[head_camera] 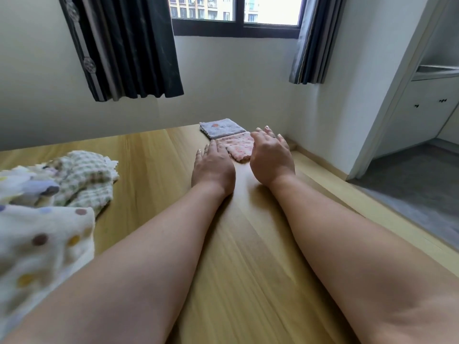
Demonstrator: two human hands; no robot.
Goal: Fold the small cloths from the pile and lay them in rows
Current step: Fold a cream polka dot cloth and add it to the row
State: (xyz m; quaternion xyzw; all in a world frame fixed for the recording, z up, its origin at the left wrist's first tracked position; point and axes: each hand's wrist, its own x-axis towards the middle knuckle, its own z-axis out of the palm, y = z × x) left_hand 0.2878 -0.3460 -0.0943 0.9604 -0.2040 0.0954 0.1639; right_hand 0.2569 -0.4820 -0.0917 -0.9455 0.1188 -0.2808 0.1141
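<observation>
A folded pink cloth (239, 145) lies flat on the wooden table (159, 170), just in front of a folded grey cloth (221, 127) at the far edge. My left hand (213, 167) lies flat with straight fingers at the pink cloth's left edge. Over the cloth's right side is my right hand (271, 155), fingers relaxed and spread, holding nothing. The pile of unfolded cloths (74, 180) sits at the left: a green checked one on top, a white dotted one (42, 242) nearer me.
The table runs to a white wall under a window with dark curtains (124, 45). Its right edge (372, 214) drops to a grey floor, with a doorway and white cabinets (427, 105) beyond.
</observation>
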